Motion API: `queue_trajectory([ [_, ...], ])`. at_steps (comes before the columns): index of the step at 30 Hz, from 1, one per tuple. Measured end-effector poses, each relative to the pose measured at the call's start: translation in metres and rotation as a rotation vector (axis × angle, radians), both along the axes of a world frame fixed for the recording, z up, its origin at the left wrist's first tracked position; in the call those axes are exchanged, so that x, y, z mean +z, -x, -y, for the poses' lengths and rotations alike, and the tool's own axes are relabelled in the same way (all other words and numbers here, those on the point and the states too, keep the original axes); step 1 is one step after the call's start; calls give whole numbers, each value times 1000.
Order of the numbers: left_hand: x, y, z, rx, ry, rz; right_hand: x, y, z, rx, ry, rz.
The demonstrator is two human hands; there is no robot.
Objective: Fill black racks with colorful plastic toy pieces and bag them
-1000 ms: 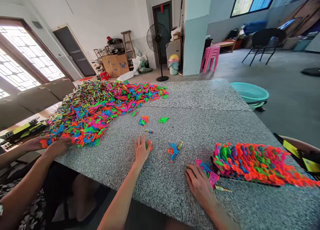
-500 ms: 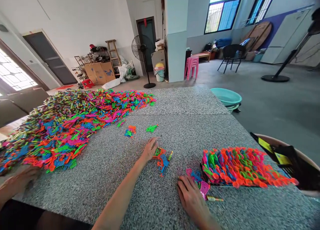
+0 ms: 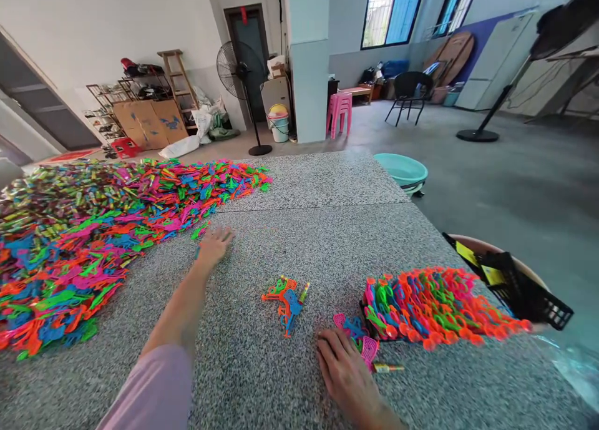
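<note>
My left hand [image 3: 214, 245] reaches out over the table at the near edge of the big heap, fingers stretched and apart. A bit of blue plastic shows beside its wrist; the palm side is hidden. My right hand [image 3: 345, 366] rests on the table, fingers bent over a small bunch of plastic pieces, including a pink mesh-like piece [image 3: 369, 350] and a blue piece [image 3: 354, 326]. A yellow-and-gold tube [image 3: 388, 368] sticks out beside it. Between the hands lies a small cluster of orange, blue and green pieces [image 3: 289, 306].
At the left spreads a large heap of bright plastic pieces and small tubes [image 3: 107, 230]. Rows of plastic pieces [image 3: 430, 308] fill a dark tray at the right. Past the table edge stand a basin with black crates [image 3: 510, 286] and a turquoise basin [image 3: 402, 168].
My left hand has moved left and away from the middle cluster, and the loose green bunch there is out of sight. My right hand stays put. Another arm at far left has left the view.
</note>
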State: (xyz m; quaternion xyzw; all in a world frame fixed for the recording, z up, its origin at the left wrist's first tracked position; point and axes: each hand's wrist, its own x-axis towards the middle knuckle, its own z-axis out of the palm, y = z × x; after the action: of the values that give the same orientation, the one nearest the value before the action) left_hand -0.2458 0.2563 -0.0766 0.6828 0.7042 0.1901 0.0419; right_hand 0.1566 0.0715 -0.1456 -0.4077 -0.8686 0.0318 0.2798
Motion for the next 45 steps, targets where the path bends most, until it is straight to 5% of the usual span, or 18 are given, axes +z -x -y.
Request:
queue_trajectory([
  [4,4,-3,19,44,-21,30,2,-2,0,-2,10,17],
  [10,-42,-126,70,-291,107,178,6,6,-3,24,-118,80],
  [13,-52,-157,103,-278,83,238,21,27,-14,145,-114,187],
  [17,-52,-156,138,-110,56,299,33,37,-25,202,-22,287],
  [26,-56,-176,186,66,59,537,31,-10,4,67,62,100],
  [33,-43,-175,218,284,-119,803,54,20,-1,88,219,-149],
  [41,-19,-186,264,390,-198,1185,55,105,-10,115,199,260],
  [45,2,-198,294,371,-201,1292,44,105,7,219,212,149],
])
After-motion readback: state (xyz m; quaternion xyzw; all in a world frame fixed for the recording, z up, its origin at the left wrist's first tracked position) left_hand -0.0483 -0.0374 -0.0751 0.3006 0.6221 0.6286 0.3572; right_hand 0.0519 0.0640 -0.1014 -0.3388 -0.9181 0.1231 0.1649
